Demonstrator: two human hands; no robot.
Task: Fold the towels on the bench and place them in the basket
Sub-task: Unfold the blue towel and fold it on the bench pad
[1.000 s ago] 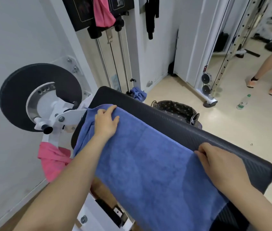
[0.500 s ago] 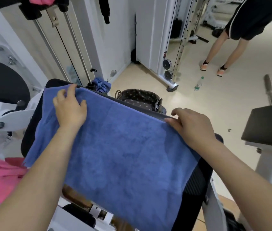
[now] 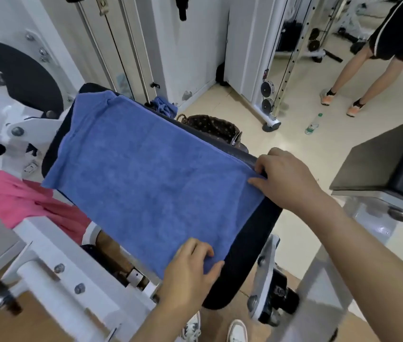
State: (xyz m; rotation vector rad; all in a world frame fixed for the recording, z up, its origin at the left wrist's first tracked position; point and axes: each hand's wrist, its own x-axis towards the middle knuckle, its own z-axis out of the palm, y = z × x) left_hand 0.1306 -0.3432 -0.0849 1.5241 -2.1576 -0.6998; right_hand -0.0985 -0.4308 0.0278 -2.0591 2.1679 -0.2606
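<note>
Your left hand (image 3: 190,265) has left the far left corner of the blue terry-cloth towel (image 3: 146,174) and come down to its near corner, where the fingers curl over the hem and grip it. Your right hand (image 3: 286,178) has stayed at the right corner, thumb and fingers pinching the edge.

The towel lies spread almost flat across the black padded tabletop (image 3: 252,243). Its far left corner is a little rumpled and its left edge reaches past the side.

By the look of it you are only at the start. This towel shows no fold yet, and with both right-end corners held, the first fold seems about to begin.

The dark patterned basket (image 3: 210,127) stands just beyond the tabletop's far side, and nothing folded shows inside it. A pink cloth (image 3: 22,201) draped at the left and a crumpled blue cloth (image 3: 164,108) at the far end probably still await you.
</note>
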